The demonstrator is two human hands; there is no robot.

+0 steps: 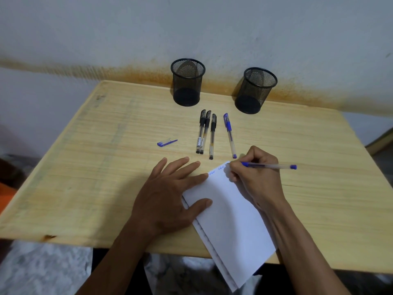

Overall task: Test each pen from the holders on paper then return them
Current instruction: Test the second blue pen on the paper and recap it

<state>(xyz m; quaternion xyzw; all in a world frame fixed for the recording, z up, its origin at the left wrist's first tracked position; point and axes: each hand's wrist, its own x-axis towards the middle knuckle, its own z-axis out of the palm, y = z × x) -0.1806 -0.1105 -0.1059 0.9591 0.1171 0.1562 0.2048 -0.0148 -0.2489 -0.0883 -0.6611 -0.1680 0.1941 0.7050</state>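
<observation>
My right hand (pixel 256 177) grips an uncapped blue pen (pixel 274 166), its tip on the top edge of the white paper (pixel 231 226), beside blue scribbles. My left hand (pixel 170 194) lies flat with spread fingers, pressing the paper's left edge. Three capped black pens (pixel 205 133) and one capped blue pen (pixel 230 135) lie side by side on the wooden table (pixel 95 167). A loose blue cap (pixel 167 142) rests to their left. Two black mesh holders, the left holder (pixel 187 81) and the right holder (pixel 254 90), stand at the back; I see no pens in them.
The table's back edge meets a stained white wall. The paper overhangs the table's front edge. A mottled floor shows below the front edge, and something orange sits at the far left.
</observation>
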